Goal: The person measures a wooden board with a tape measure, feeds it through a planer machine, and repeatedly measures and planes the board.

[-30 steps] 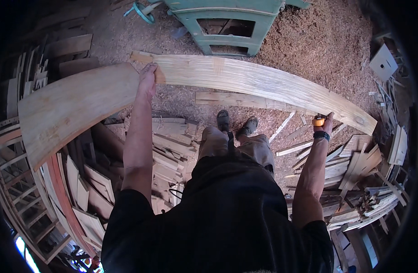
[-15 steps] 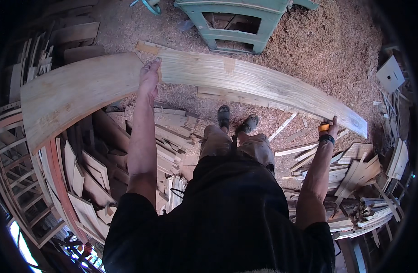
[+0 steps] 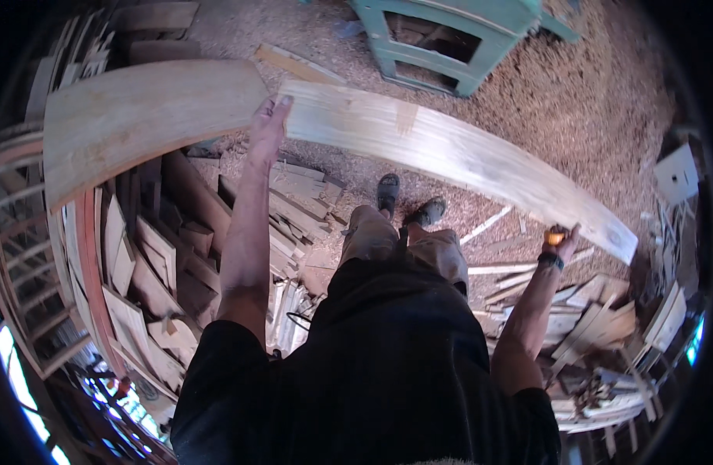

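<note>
A long pale wooden plank stretches across in front of me, held above the floor. My left hand is closed on its left end, the thumb lying over the top face. Near the plank's right end my right hand grips the lower edge. A small orange-yellow thing also sits in that hand; its kind is hard to make out. Just left of my left hand lies a wide board on top of a stack, its end close to the plank's end.
A green machine stand with openings is on the sawdust-covered floor ahead. Offcuts are piled at my left, beside a slatted wooden frame. More scrap wood lies at my right. A narrow strip rests beyond the plank.
The plank's right end has swung lower and nearer to me in the picture, still in both hands. The board seen beneath the plank's near edge no longer shows. The whole view has shifted a little.
</note>
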The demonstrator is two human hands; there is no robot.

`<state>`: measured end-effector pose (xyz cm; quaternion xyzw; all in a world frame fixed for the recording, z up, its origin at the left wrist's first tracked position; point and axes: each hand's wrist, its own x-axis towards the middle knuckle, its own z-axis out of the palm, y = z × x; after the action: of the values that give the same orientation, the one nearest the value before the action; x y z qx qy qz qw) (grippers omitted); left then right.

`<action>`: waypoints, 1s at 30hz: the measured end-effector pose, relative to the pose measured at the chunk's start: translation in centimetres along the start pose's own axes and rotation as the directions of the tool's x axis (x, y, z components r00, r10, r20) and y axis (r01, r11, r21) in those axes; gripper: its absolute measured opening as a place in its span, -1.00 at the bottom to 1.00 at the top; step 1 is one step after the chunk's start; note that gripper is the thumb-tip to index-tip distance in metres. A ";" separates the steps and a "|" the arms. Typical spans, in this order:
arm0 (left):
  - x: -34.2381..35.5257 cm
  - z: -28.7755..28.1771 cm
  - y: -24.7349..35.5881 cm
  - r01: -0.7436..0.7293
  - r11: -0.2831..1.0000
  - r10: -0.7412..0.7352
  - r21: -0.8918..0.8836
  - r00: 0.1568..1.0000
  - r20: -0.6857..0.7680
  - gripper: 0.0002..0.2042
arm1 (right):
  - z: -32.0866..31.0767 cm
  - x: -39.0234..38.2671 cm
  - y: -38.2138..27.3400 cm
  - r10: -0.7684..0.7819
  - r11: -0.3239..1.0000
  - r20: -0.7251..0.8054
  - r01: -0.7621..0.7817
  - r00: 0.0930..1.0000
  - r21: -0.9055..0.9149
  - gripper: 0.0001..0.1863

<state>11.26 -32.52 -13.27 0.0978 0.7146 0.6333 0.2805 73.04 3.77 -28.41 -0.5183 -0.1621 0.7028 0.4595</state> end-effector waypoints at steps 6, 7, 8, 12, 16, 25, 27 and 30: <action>-8.2 -4.0 -1.1 -0.115 0.970 0.123 -0.215 0.992 0.023 -0.70 | 4.8 -3.2 -1.5 -0.199 0.961 -0.052 0.206 0.979 0.186 -0.53; -8.9 -5.4 -1.7 -0.129 0.967 0.132 -0.220 0.991 -0.002 -0.70 | 5.8 -3.8 -1.9 -0.203 0.962 -0.024 0.204 0.979 0.183 -0.51; -9.5 -7.1 -3.1 -0.045 0.981 0.058 -0.187 0.996 0.064 -0.70 | 6.9 -4.4 -2.1 -0.206 0.963 0.004 0.202 0.979 0.180 -0.49; -10.5 -10.0 -7.5 0.103 0.984 -0.088 -0.146 0.990 0.109 -0.71 | 10.5 -6.3 -2.1 -0.232 0.971 0.019 0.230 0.972 0.068 -0.44; -9.5 -11.0 -12.2 0.194 0.936 -0.185 -0.293 0.981 0.059 -0.72 | 9.8 -5.6 0.0 -0.155 0.979 -0.071 0.143 0.985 -0.145 -0.49; -2.0 -19.3 -22.2 0.294 0.934 -0.237 0.203 0.935 -0.264 -0.71 | 8.1 -6.1 15.4 0.219 0.922 -0.287 -0.294 0.933 -0.252 -0.63; 0.4 -18.4 -24.2 0.236 0.940 -0.178 0.246 0.955 -0.238 -0.62 | 5.1 -5.2 18.0 0.272 0.899 -0.297 -0.352 0.915 -0.262 -0.67; 3.8 -17.8 -28.9 0.156 0.917 -0.085 0.368 0.976 -0.201 -0.61 | 1.3 -2.1 23.4 0.314 0.876 -0.425 -0.432 0.849 -0.215 -0.69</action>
<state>5.03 -50.92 -41.38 0.0481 0.8514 0.4697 0.2284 60.79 -9.86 -43.09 -0.7291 -0.0714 0.6332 0.2498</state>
